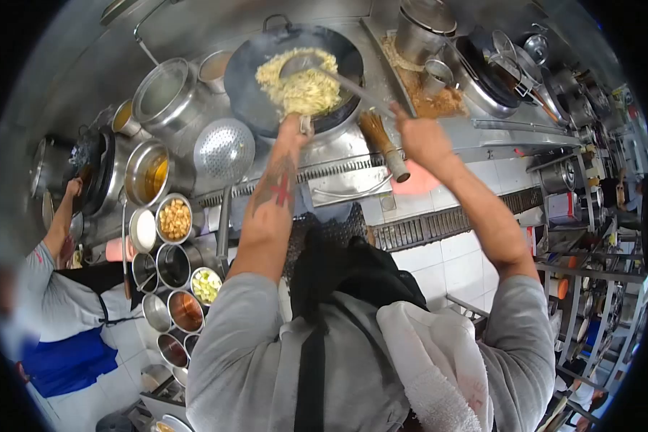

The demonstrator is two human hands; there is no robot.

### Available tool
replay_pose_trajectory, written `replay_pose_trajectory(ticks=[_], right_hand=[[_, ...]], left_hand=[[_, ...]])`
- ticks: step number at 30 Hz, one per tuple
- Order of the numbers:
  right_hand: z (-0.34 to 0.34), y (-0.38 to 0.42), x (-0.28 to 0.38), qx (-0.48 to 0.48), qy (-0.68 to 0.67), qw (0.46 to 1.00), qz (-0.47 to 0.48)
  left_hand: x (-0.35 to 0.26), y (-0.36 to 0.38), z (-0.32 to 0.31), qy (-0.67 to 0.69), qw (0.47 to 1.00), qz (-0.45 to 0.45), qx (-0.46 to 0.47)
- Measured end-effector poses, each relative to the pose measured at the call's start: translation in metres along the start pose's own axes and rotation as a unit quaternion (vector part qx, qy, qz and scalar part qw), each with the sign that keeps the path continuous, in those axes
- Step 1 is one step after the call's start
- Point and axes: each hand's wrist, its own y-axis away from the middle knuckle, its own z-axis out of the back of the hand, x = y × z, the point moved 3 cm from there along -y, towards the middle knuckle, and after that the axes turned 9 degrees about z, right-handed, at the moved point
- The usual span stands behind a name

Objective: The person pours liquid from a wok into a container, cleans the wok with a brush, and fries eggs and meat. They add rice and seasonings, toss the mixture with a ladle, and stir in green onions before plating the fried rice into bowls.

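A large black wok [244, 79] stands on the range, and pale yellow shredded food [311, 92] steams inside it. My left hand [295, 128] is closed at the wok's near rim, with a bit of pale cloth showing beside the fingers; the near handle itself is hidden. My right hand [419, 137] grips the end of a long metal ladle [352, 88], whose bowl rests in the food. Below that hand, a bamboo wok brush [383, 144] lies at the range's front edge. A perforated skimmer [224, 148] lies left of the wok.
Several pots stand at left, including one holding amber liquid [157, 178]. Ingredient tins, one with browned cubes [175, 219], line the left side. A co-worker [72, 288] works at far left. Right of the wok are a tall pot [425, 29] and stacked woks [486, 75].
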Motion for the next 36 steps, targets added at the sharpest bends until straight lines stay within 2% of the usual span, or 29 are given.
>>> replay_pose_trajectory(ticks=[2,3,5,7,9,10,11,12,13,15,18,19,20,21,22,24,25,26,28,29,30,32,33,34,35,36], right_hand=[[0.043,0.026,-0.029,0.016,0.026,0.999,0.020],[0.112,0.048,-0.019,0.079,-0.041,0.996,-0.012],[0.186,0.090,-0.036,0.102,-0.068,0.992,0.004],[0.219,0.104,-0.036,0.150,-0.070,0.986,0.013],[0.204,0.084,-0.008,0.167,-0.020,0.985,-0.023],[0.180,0.069,-0.003,0.132,-0.038,0.991,0.010],[0.143,0.047,-0.003,0.092,-0.053,0.994,0.039],[0.100,0.025,-0.001,0.059,-0.049,0.996,0.050],[0.059,0.006,0.005,0.063,-0.029,0.997,0.043],[0.031,-0.005,0.037,0.092,0.006,0.995,-0.024],[0.053,0.013,0.032,0.057,-0.012,0.997,-0.054],[0.076,0.016,0.019,0.025,0.034,0.999,0.001],[0.107,0.025,0.004,-0.003,0.075,0.995,0.058],[0.138,0.036,-0.011,0.012,0.055,0.995,0.085],[0.177,0.041,-0.019,0.026,0.036,0.992,0.116],[0.241,0.059,-0.016,0.102,0.090,0.988,0.072],[0.254,0.056,-0.014,0.173,0.043,0.983,0.048],[0.250,0.053,-0.015,0.159,0.049,0.985,0.051],[0.217,0.034,-0.003,0.141,0.055,0.988,0.023],[0.188,0.010,0.008,0.177,0.007,0.984,0.007],[0.134,-0.014,-0.002,0.153,-0.016,0.987,0.037],[0.054,-0.041,0.003,0.114,-0.057,0.992,-0.008],[0.032,-0.043,0.010,0.074,-0.066,0.995,-0.021],[0.015,-0.036,0.013,0.075,-0.065,0.995,-0.018],[0.008,-0.018,0.017,-0.025,-0.129,0.991,-0.022],[0.010,-0.002,0.018,-0.129,-0.188,0.973,-0.025]], left_hand=[[0.014,0.027,0.009,0.005,1.000,-0.013,0.012],[0.020,0.045,0.009,0.002,0.999,-0.023,0.032],[0.050,0.150,-0.006,0.036,0.999,-0.015,-0.010],[0.056,0.220,-0.028,-0.019,0.998,0.025,0.059],[0.022,0.202,-0.045,0.036,0.999,0.020,0.019],[0.012,0.186,-0.055,0.081,0.997,0.015,-0.012],[0.019,0.152,-0.048,0.077,0.997,0.017,-0.008],[0.039,0.100,-0.023,0.062,0.997,-0.026,0.027],[0.059,0.062,-0.003,0.047,0.995,-0.067,0.063],[0.105,0.043,0.033,0.025,0.995,-0.079,0.060],[0.119,0.094,0.029,0.024,0.992,-0.114,0.042],[0.121,0.109,0.024,0.044,0.991,-0.123,0.025],[0.109,0.078,0.035,0.028,0.995,-0.089,0.023],[0.091,0.075,0.027,0.109,0.990,-0.087,0.022],[0.070,0.093,0.018,0.080,0.994,-0.072,0.020],[0.045,0.140,-0.007,0.061,0.996,-0.065,0.020],[0.048,0.166,-0.008,0.062,0.998,-0.003,0.010],[0.047,0.181,-0.015,0.059,0.997,0.058,0.004],[0.018,0.170,-0.044,0.080,0.996,0.029,-0.006],[0.012,0.166,-0.052,0.097,0.995,0.008,-0.020],[0.020,0.169,-0.056,0.152,0.988,-0.030,-0.011],[0.053,0.103,-0.015,0.104,0.993,-0.055,0.027],[0.074,0.075,0.007,0.059,0.994,-0.080,0.053],[0.089,0.064,0.022,0.024,0.993,-0.093,0.067],[0.102,0.058,0.038,-0.001,0.993,-0.093,0.067],[0.107,0.060,0.040,-0.024,0.998,-0.047,0.044]])
